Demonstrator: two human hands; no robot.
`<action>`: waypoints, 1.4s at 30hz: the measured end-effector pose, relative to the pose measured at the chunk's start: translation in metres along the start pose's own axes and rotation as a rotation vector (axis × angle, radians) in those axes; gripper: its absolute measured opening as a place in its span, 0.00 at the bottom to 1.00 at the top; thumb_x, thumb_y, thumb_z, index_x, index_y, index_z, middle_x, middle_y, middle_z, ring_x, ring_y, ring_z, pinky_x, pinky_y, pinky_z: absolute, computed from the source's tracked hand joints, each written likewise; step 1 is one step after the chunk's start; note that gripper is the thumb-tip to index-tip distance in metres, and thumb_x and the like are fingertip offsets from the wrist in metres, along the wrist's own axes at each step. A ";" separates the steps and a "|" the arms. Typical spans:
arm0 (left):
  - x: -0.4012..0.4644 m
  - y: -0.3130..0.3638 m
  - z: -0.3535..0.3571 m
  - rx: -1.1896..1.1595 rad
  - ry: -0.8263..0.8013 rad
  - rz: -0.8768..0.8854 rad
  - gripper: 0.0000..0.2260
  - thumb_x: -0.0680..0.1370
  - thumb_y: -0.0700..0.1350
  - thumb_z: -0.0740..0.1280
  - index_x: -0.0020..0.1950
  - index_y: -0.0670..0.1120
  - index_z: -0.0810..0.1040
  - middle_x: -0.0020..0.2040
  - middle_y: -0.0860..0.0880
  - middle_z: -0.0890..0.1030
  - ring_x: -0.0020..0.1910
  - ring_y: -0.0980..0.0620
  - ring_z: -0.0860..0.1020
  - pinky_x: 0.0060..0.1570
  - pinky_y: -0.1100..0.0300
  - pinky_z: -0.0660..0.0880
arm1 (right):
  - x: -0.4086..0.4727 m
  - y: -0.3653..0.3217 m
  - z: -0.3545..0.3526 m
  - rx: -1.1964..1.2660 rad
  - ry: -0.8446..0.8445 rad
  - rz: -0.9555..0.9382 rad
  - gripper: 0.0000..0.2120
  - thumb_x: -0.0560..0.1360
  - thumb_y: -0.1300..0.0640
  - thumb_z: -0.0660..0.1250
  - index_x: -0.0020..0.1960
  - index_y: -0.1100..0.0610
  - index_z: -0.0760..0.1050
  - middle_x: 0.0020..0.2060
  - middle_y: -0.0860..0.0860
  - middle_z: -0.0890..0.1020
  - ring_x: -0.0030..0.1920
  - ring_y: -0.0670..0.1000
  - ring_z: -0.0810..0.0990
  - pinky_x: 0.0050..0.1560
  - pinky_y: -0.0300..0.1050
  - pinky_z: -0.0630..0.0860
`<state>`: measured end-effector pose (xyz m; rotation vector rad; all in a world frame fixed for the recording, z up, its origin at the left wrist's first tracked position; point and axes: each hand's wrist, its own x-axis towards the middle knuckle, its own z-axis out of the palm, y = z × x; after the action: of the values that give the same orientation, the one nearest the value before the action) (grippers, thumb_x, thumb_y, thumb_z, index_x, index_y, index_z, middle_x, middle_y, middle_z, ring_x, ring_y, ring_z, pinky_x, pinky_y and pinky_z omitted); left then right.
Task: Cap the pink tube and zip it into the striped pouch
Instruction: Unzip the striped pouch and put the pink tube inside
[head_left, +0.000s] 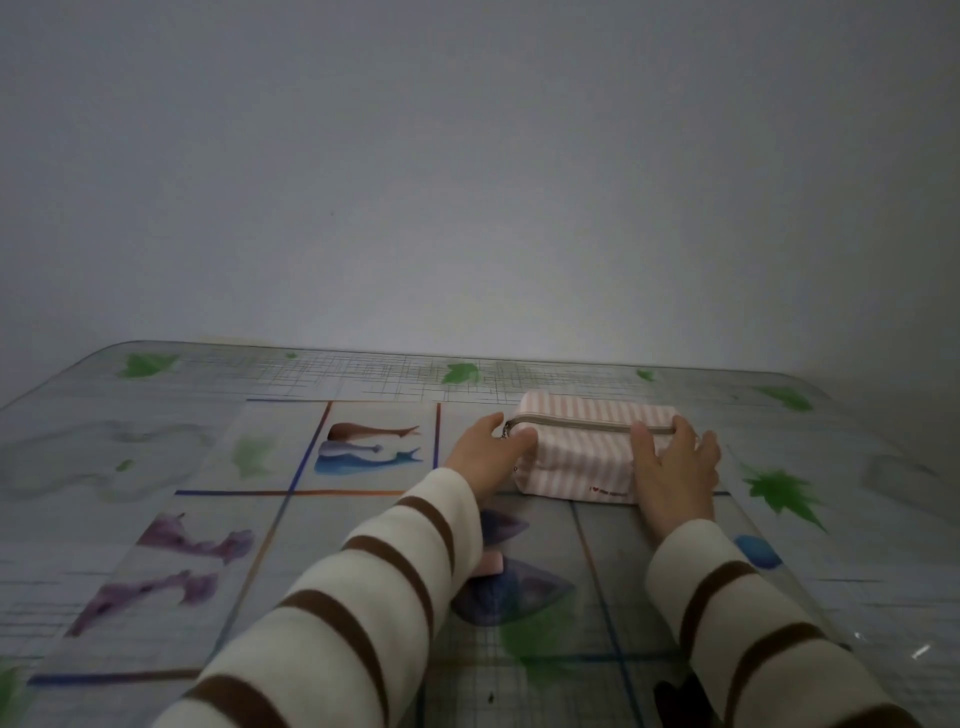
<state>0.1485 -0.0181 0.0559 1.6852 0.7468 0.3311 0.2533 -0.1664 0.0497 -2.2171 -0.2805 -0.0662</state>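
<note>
The striped pouch (582, 457), pink and white with a grey zipper along its top, lies on the table (156, 519) towards the far right. The zipper looks closed along its visible length. My left hand (488, 452) grips the pouch's left end, thumb and fingers on either side of the zipper pull. My right hand (672, 467) holds the right end, thumb on the front face and fingers over the top corner. A small pink piece (491, 564) peeks out from under my left sleeve; I cannot tell whether it is the tube or its cap.
The table has a glossy cover printed with a grid, green leaves and coloured shoes. A plain grey wall stands right behind its far edge. A dark object (680, 699) lies at the near edge between my sleeves.
</note>
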 end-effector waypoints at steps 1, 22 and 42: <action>-0.001 0.000 0.000 -0.009 -0.016 0.002 0.29 0.73 0.53 0.66 0.72 0.50 0.63 0.70 0.45 0.69 0.66 0.44 0.70 0.66 0.45 0.69 | 0.000 0.000 0.000 0.002 0.007 -0.002 0.29 0.78 0.43 0.54 0.74 0.56 0.54 0.76 0.59 0.49 0.74 0.64 0.52 0.71 0.59 0.55; -0.053 -0.023 -0.079 -0.311 0.157 0.084 0.17 0.74 0.48 0.69 0.61 0.51 0.72 0.54 0.49 0.78 0.51 0.52 0.77 0.44 0.59 0.74 | -0.052 -0.038 0.010 0.171 -0.094 -0.284 0.19 0.78 0.46 0.56 0.67 0.50 0.66 0.69 0.53 0.60 0.69 0.57 0.60 0.67 0.51 0.62; -0.072 -0.059 -0.108 -0.294 0.202 0.054 0.18 0.74 0.49 0.69 0.62 0.50 0.74 0.55 0.46 0.78 0.50 0.50 0.76 0.56 0.51 0.75 | -0.086 -0.031 0.032 0.124 -0.217 -0.287 0.18 0.77 0.46 0.57 0.66 0.48 0.66 0.68 0.51 0.60 0.68 0.54 0.62 0.66 0.50 0.65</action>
<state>0.0134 0.0239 0.0403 1.4088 0.7606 0.6262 0.1607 -0.1383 0.0413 -2.0487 -0.7034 0.0355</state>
